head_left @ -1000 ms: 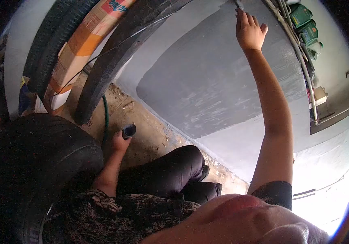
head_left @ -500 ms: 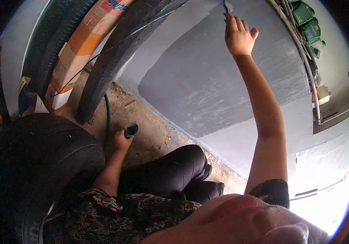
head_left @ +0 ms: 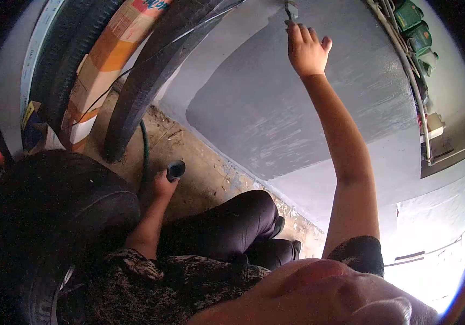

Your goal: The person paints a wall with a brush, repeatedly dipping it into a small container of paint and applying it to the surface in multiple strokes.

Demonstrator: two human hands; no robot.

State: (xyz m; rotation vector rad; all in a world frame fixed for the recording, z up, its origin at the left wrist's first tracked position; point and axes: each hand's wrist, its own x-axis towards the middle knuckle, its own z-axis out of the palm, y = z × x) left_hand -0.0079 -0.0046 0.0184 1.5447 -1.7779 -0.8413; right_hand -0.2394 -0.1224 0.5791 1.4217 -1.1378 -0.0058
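High on the wall [head_left: 308,103], my right hand [head_left: 307,50] is closed around the handle of a paintbrush [head_left: 291,10], its bristles at the upper edge of a dark grey painted patch. Lighter grey surrounds this patch, and pale streaks show in its lower part. Low at the left, my left hand [head_left: 163,185] grips a dark cup [head_left: 176,170] with its mouth turned up toward me. What the cup contains is hard to make out.
A big black tire [head_left: 53,200] stands close on my left. Behind it are a taped cardboard box [head_left: 99,81], a curved black tire [head_left: 140,97] and a green hose [head_left: 145,151]. Pipes [head_left: 408,70] and green containers [head_left: 415,37] line the right. Debris lies on the floor [head_left: 194,189].
My right hand and the paintbrush have shifted left and slightly down in view, showing more of the brush. My left hand with the cup has hardly moved.
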